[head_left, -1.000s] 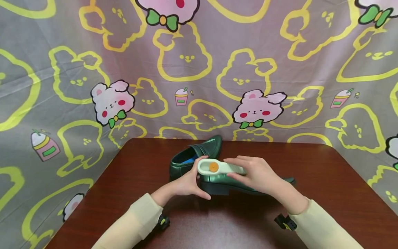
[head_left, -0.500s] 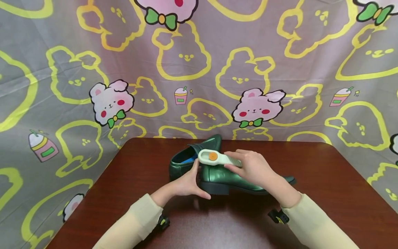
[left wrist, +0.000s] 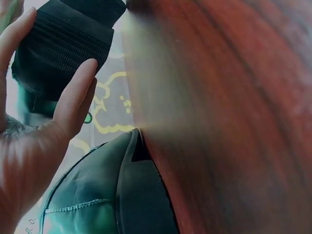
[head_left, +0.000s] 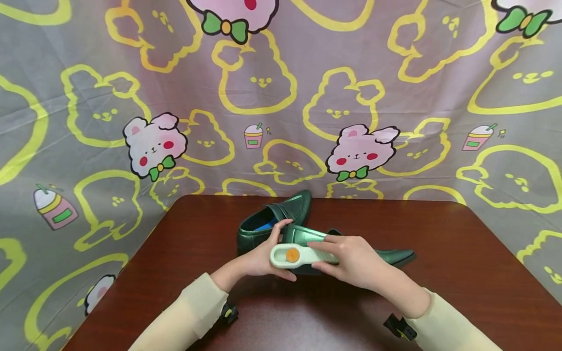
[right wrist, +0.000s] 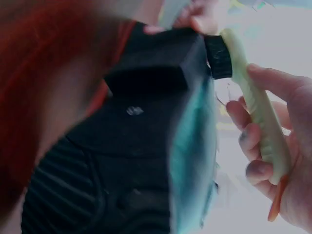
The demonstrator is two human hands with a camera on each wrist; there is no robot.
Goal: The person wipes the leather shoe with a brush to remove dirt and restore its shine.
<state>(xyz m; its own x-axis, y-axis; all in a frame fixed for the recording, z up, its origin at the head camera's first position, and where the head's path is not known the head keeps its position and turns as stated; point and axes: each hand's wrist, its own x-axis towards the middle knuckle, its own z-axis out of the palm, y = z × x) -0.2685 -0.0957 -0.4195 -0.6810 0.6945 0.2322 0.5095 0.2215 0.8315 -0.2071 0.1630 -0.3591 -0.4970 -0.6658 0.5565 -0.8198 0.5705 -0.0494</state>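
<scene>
A glossy dark green loafer (head_left: pixel 304 235) lies crosswise in front of me, its toe to the right. My left hand (head_left: pixel 259 259) holds its heel end between thumb and fingers; the black heel shows between them in the left wrist view. My right hand (head_left: pixel 357 258) grips a pale green brush (head_left: pixel 303 257) with an orange round button. Its short black bristles (right wrist: pixel 219 57) face the loafer's heel side in the right wrist view, where the dark sole (right wrist: pixel 131 141) fills much of the picture. I cannot tell whether the shoe rests on the table.
Behind the held shoe stands a matching loafer (head_left: pixel 291 210) with a blue insole, toe pointing away. Both are over a reddish-brown wooden table (head_left: pixel 202 229). A grey curtain (head_left: pixel 290 112) printed with cartoon bears and rabbits hangs right behind the table.
My right hand lifted the brush slightly over the heel, then brought it down and a little left across the heel's near side. The left hand and both shoes stay nearly in place.
</scene>
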